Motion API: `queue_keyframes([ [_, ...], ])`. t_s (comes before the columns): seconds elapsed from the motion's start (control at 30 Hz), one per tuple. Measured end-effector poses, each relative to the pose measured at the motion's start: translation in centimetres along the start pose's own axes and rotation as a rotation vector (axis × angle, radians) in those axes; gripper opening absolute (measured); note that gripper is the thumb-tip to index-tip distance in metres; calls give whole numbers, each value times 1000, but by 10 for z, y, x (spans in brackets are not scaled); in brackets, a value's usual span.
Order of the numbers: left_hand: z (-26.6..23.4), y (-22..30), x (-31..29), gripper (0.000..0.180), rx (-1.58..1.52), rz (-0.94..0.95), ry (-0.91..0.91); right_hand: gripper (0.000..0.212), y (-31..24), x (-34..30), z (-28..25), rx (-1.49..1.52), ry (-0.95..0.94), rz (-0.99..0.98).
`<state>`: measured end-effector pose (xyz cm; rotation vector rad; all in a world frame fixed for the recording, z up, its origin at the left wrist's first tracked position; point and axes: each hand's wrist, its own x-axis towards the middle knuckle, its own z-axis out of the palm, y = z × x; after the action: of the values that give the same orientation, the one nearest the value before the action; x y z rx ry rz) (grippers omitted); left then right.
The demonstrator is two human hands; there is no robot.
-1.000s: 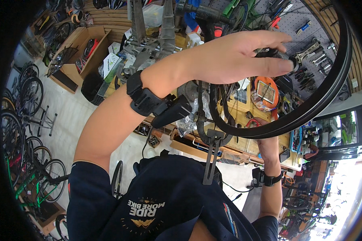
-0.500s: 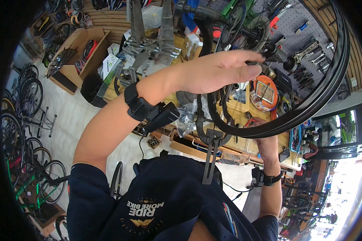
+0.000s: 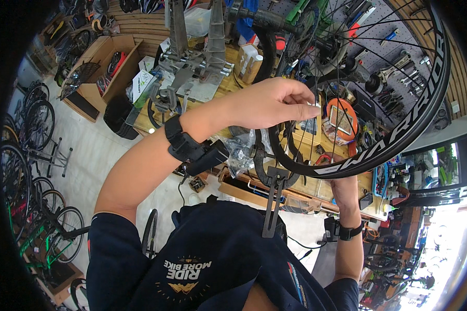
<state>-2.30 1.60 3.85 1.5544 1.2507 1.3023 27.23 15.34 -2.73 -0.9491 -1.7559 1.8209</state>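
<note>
Nearest, a dark navy short-sleeved shirt (image 3: 213, 233) fills the lower middle, and a slotted grey metal bracket (image 3: 278, 172) stands just past it. Beyond that rises a black spoked bicycle wheel (image 3: 392, 145) with pale lettering on its rim, set upright over the light wooden desk (image 3: 367, 182). The left hand (image 3: 275, 106) hovers at the wheel's left part, palm turned down; its grip is loosely spread, thumb apart from the curled fingers, though whether they touch the spokes one cannot tell. The right hand (image 3: 342, 181) lies behind the rim's lower edge, largely covered, so its grip cannot be told. Farther back, a round orange dish (image 3: 354, 116) rests on the desk, and behind it a grey perforated pegboard (image 3: 381, 18) carries hand tools.
</note>
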Motion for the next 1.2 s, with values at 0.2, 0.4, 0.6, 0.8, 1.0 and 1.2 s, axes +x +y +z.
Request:
queue_keyframes([
  [0.2,10,-50,7,84,309,-95,212,30,-5,-2,5,-37,33,11],
  [0.4,9,-56,14,101,289,-357,-36,27,-5,-4,4,-53,80,-27],
  [0.6,8,-84,28,63,132,-309,-11,26,-8,-2,7,-12,65,-28],
  [0.8,11,-78,28,44,127,-261,53,36,-15,-11,14,-29,48,-23],
  [1.0,14,-70,28,41,178,-224,131,54,-9,-25,17,22,49,-6],
  [1.2,14,-70,27,41,148,-220,123,14,-4,-48,16,22,108,0],
])
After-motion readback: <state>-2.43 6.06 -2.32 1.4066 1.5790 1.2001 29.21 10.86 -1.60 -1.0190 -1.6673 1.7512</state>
